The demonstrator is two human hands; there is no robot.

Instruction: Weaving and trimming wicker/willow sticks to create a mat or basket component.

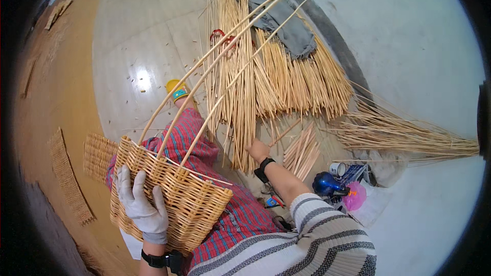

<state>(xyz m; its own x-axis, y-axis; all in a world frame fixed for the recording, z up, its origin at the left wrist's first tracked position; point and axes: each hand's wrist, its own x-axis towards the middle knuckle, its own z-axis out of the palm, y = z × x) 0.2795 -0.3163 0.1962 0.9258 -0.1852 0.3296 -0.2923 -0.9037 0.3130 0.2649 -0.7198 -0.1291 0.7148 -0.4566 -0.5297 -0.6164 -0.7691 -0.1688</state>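
A woven wicker basket piece (pixel 199 202) lies across my lap, with three long rods (pixel 176 115) rising from its upper edge toward the far right. My left hand (pixel 140 202), in a white glove, rests flat on its woven side with the fingers stretched and spread. Bare and reaching forward, my right hand (pixel 259 151) is at the near end of a loose bundle of pale wicker rods (pixel 243 128). Its fingers are curled closed; what they hold, if anything, is hidden. A short brownish stick (pixel 284 133) lies just beyond that hand.
More rods (pixel 302 84) lie partly under a grey cloth (pixel 291 30). Another bundle (pixel 409 133) stretches right. Short cut sticks (pixel 303 151), a blue spray bottle (pixel 330 184) and a tin can (pixel 337 168) are at right. Woven panels (pixel 71 176) lie left.
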